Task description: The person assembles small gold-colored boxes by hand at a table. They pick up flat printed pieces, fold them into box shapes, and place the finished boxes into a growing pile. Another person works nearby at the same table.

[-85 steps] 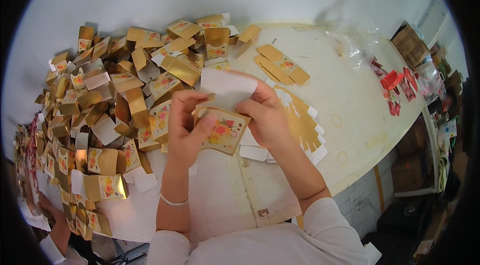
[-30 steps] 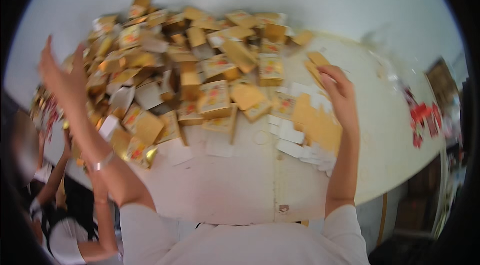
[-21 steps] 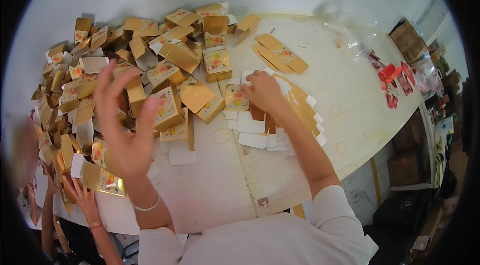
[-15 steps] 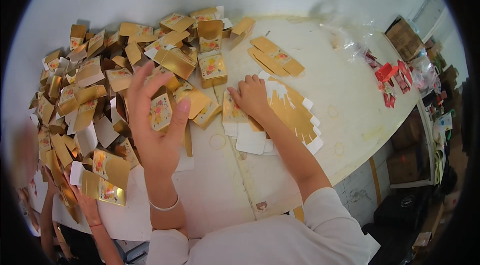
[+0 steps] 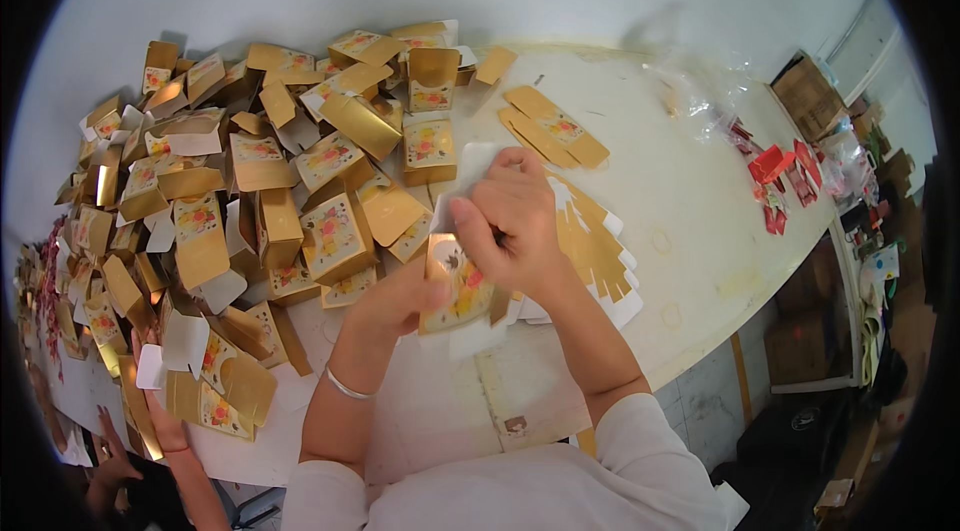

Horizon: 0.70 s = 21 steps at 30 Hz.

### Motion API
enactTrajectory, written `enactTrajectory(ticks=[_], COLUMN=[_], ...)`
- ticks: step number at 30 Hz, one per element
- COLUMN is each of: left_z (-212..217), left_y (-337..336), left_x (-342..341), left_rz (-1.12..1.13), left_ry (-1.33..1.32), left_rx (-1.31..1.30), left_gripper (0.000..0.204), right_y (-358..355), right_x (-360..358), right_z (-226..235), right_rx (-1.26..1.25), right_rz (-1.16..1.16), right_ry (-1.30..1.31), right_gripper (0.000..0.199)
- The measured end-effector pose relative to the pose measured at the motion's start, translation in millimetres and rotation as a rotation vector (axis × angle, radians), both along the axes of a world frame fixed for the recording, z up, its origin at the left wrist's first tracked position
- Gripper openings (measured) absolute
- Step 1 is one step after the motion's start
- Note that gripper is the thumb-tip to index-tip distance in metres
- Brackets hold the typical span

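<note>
A small gold carton (image 5: 462, 299) with a floral print is held between my hands above the table. My left hand (image 5: 398, 299) grips its left side, thumb on the printed face. Curled at the carton's upper end is my right hand (image 5: 512, 221), its thumb bent in; white flaps show beside its fingers. Beyond my right wrist lies a fanned stack of flat gold cartons with white tabs (image 5: 590, 246). A few more flat gold cartons (image 5: 555, 126) rest farther back. The inside of the held carton is hidden.
A large heap of folded gold cartons (image 5: 335, 236) covers the table's left side. Another person's hand (image 5: 165, 421) reaches into its near edge. Clear plastic (image 5: 705, 96) and red packets (image 5: 775, 171) lie at the right. The white table's (image 5: 700, 331) curved edge borders the floor.
My left hand has come down and right from the air above the heap onto a carton. My right hand has lifted that carton off the stack. Cartons in the heap have shifted.
</note>
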<state>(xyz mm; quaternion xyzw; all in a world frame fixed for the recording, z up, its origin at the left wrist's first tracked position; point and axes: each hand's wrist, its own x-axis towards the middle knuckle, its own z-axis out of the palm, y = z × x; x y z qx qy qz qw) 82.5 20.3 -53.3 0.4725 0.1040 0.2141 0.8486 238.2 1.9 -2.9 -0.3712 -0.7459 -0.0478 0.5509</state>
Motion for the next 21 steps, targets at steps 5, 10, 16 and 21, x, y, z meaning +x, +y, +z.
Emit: enactTrajectory(ticks=[5,10,16,21], left_z=[22.7,35.1,18.5,19.2], left_y=[-5.6,-4.9,1.4,4.1], left_x=[4.7,9.0,9.5,-4.8], left_rz=[0.222,0.62,0.867,0.646], left_ry=[0.023,-0.032,-0.026,0.077], left_rx=[0.025,0.319,0.971,0.69], left_gripper=[0.079,0.077,0.058,0.03], right_y=[-3.2,-4.1,-7.7,-6.4], right_x=[-1.6,4.1,-0.5,-2.4], right_z=[-1.0,9.4,15.2,-2.0], right_rx=[0.057,-0.527,-0.975,-0.919], right_rz=[0.11,0.357,0.839,0.719], right_ry=[0.425,1.086,1.22,1.211], right_gripper=[0.011,0.028,0.038,0.04])
